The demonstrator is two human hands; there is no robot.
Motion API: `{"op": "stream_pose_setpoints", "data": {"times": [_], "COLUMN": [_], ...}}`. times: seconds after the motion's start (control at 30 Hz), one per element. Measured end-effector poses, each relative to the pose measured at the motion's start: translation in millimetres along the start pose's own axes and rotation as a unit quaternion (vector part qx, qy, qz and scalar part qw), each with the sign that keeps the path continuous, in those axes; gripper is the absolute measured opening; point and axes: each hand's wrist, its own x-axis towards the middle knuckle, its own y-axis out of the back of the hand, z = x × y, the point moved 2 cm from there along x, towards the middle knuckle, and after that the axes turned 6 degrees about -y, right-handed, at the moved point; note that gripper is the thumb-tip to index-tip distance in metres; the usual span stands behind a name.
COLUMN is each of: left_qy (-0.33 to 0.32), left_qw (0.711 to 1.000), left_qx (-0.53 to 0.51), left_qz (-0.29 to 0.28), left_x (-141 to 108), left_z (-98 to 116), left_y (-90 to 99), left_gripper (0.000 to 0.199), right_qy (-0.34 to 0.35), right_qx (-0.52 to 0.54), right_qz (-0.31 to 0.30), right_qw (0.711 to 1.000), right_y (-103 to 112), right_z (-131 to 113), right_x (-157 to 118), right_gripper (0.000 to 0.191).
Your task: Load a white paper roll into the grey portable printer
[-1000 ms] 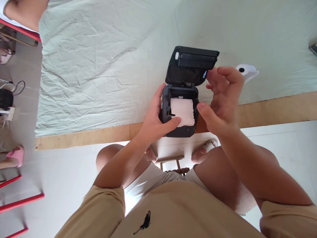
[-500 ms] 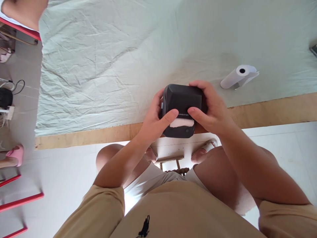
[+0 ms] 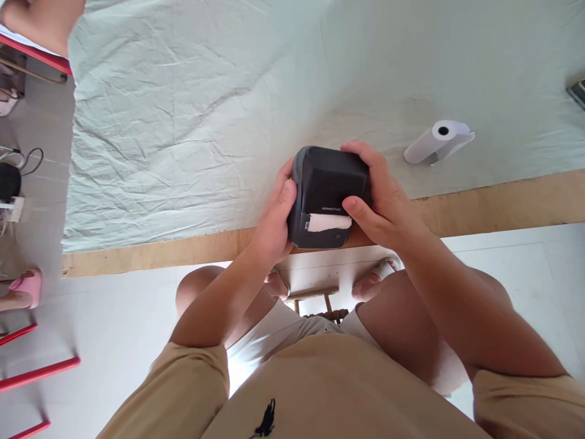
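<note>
A dark grey label printer [image 3: 336,183] is held between my two hands at the near edge of the table. White paper [image 3: 329,222] shows at the slot on its front. My left hand [image 3: 276,213] wraps the printer's left side, with the thumb along that side. On the right side my right hand [image 3: 377,195] grips it, the thumb lying on the top by the printed lettering. The fingers under the printer are hidden. Right of the printer, a white paper roll [image 3: 432,141] with a dark core hole lies on the cloth, its loose end sticking out.
A pale green wrinkled cloth [image 3: 173,122] covers the table, with a wooden edge strip [image 3: 503,204] in front. A dark object [image 3: 578,91] is at the far right. Another person's arm [image 3: 46,24] is at the top left. Red metal legs [image 3: 41,373] stand on the floor at left.
My left thumb has moved off the printer's top to its left side. The printer has shifted slightly left and turned a little, uncovering more of its lettering.
</note>
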Motion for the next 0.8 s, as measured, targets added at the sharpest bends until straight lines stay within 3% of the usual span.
{"op": "stream_pose_setpoints", "data": {"times": [0.2, 0.4, 0.53, 0.7, 0.8], "left_qy": [0.055, 0.035, 0.051, 0.039, 0.048], "left_qw": [0.998, 0.996, 0.996, 0.999, 0.998], "left_qx": [0.005, -0.011, -0.023, 0.009, 0.026], "left_qz": [0.030, 0.085, 0.068, 0.003, 0.007], "left_x": [0, 4, 4, -2, -5], "left_z": [1, 6, 3, 3, 7], "left_y": [1.0, -4.1, -4.4, -2.4, -2.6], "left_gripper": [0.057, 0.050, 0.056, 0.059, 0.058], "right_qy": [0.051, 0.081, 0.115, 0.031, 0.022], "right_qx": [-0.023, -0.041, -0.088, -0.008, 0.037], "right_qz": [0.027, 0.050, 0.163, 0.297, 0.318], "right_qw": [0.998, 0.995, 0.976, 0.954, 0.947], "right_y": [1, 4, 9, 4, 5], "right_z": [-7, -8, -15, -30, -38], "right_x": [0, 2, 1, 1, 6], "right_gripper": [0.067, 0.082, 0.061, 0.032, 0.028]}}
